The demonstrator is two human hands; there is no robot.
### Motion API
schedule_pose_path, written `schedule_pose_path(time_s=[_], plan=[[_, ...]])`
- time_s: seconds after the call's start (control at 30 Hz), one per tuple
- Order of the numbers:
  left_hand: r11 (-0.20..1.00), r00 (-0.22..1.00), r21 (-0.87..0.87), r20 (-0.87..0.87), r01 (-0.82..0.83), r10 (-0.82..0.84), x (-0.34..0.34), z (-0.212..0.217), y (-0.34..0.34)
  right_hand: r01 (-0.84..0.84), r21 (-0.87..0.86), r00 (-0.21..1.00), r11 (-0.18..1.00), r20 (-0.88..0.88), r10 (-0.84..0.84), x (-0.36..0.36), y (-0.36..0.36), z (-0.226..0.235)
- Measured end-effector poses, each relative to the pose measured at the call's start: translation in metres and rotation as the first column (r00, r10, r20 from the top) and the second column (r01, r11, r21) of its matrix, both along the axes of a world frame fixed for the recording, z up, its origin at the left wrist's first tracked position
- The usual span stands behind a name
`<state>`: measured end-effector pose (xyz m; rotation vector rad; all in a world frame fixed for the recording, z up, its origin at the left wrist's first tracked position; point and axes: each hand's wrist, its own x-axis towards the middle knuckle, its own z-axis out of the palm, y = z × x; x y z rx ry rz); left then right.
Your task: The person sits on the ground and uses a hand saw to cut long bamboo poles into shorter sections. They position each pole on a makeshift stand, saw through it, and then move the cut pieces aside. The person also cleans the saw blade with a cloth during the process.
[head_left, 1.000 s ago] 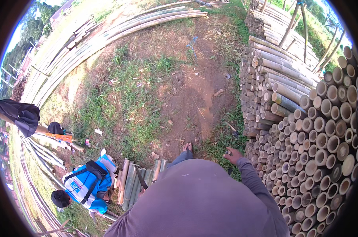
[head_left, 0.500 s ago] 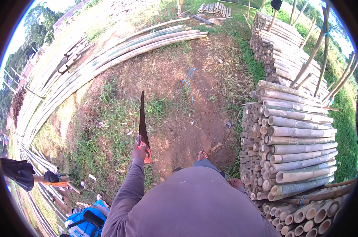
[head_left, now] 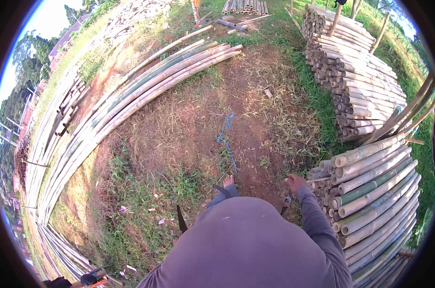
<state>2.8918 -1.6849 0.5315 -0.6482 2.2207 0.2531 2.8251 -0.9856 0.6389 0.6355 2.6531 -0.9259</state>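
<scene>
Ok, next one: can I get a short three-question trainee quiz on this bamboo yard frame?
1. True or false: the right hand is close beside the near stack of cut bamboo.
2. What colour is the rope lying on the ground ahead of the bare foot? A red, B blue, C yellow.
3. Fill in: the long poles lie on the ground to the person's ___ side.
Key: 1 true; 2 B; 3 left.
</scene>
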Motion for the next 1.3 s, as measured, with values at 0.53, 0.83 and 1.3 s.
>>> schedule_pose_path(time_s=[0.53, 0.83, 1.3], plan=[[0.729, 0.626, 0.684, -0.565, -0.008, 0.538, -0.886, 0.125, 0.402, -0.208, 0.025, 0.969, 0.978, 0.141, 0.203, -0.52, 0.198, -0.031], [0.983, 0.985, 0.131, -0.094, -0.132, 0.145, -0.972, 0.034, 0.456, -0.114, -0.031, 0.993, 0.993, 0.027, 0.114, -0.915, 0.411, 0.081], [0.919, 0.837, 0.367, -0.449, -0.146, 0.312, -1.647, 0.052, 0.741, 0.111, -0.286, 0.931, 0.952, 0.364, 0.0, -1.319, 0.61, -0.033]])
